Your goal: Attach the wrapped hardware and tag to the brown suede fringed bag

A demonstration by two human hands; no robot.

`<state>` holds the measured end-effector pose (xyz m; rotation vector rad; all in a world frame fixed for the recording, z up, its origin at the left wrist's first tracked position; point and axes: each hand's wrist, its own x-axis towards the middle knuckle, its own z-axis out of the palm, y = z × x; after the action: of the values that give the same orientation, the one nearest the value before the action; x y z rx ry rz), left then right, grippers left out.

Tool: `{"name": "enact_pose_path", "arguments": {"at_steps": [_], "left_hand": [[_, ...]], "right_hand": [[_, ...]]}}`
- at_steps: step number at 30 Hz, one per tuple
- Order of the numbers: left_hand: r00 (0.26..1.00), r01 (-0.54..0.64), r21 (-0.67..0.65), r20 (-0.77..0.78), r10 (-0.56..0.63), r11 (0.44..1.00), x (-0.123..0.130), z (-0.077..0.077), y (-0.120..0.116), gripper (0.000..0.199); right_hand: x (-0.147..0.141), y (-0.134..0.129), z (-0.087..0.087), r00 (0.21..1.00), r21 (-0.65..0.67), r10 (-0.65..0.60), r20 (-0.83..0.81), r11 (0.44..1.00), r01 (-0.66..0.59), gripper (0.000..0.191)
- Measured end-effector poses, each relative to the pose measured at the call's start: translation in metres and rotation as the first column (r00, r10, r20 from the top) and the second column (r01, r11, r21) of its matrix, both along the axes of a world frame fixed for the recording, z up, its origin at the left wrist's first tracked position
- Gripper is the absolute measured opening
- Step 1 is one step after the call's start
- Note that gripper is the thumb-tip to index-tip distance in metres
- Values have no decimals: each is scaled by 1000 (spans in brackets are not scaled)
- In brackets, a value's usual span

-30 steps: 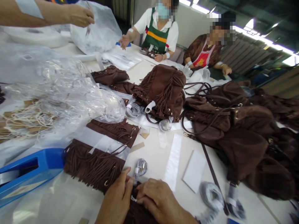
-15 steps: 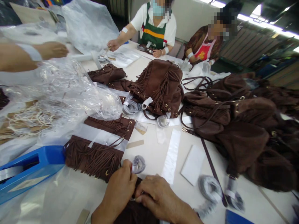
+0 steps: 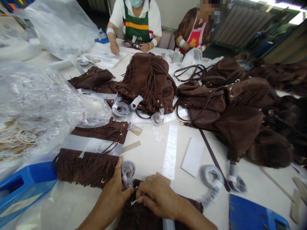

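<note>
A dark brown suede bag [image 3: 141, 215] lies at the near edge of the table, under both hands. My left hand [image 3: 112, 193] is at its upper left edge, thumb against the dark material and index finger pointing up; its other fingers are hidden. With fingers bent in a pinch, my right hand [image 3: 158, 195] grips the bag's top edge near a small gold ring and a whitish bit. A plastic-wrapped coil [image 3: 128, 171] lies just beyond, beside my left index finger. To the left is a flat brown fringed bag [image 3: 87, 167] with a translucent strip across it.
Brown bags [image 3: 148, 75] are heaped at the centre back and right [image 3: 240, 118]. Clear plastic bags [image 3: 48, 92] cover the left. A blue tape dispenser [image 3: 35, 179] stands near left, another blue object [image 3: 254, 212] near right. Two people [image 3: 141, 22] work across the table.
The view has shifted, so the table things appear further left and higher. My left index finger has straightened and the hands are slightly further apart. The arm at the far left has left the view.
</note>
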<state>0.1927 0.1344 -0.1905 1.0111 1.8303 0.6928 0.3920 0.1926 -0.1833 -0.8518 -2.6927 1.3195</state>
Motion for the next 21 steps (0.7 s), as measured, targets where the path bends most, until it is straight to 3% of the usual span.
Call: {"name": "enact_pose_path", "arguments": {"at_steps": [3,5,8,11,13,17,21], "left_hand": [[983,84,-72,-157,-95,994,5,-4,-1,50],[969,47,-85,-238,-66,995,11,-5,-2,34],[950,-57,-35,-310,43,998,15,-5,-4,32],[981,-125,-28,-154,119,992,13,-4,-7,34],[994,-105,-45,-7,105,993,8,-3,-8,36],[988,-11,-66,150,21,998,-2,-4,-8,32],[962,-22,-72,270,41,997,-5,-7,-9,28]], "right_hand": [[-1,-1,0,1000,3,23,2,1000,-23,7],[-1,-1,1,999,3,39,1,999,-39,10],[1,4,8,996,-66,12,-90,998,-18,7],[4,16,21,954,-226,-188,-234,965,134,8],[4,25,28,914,-238,-297,-276,942,235,10],[-5,31,27,932,-135,-228,-282,971,196,10],[-20,25,13,977,-143,-137,-161,983,114,8]]}}
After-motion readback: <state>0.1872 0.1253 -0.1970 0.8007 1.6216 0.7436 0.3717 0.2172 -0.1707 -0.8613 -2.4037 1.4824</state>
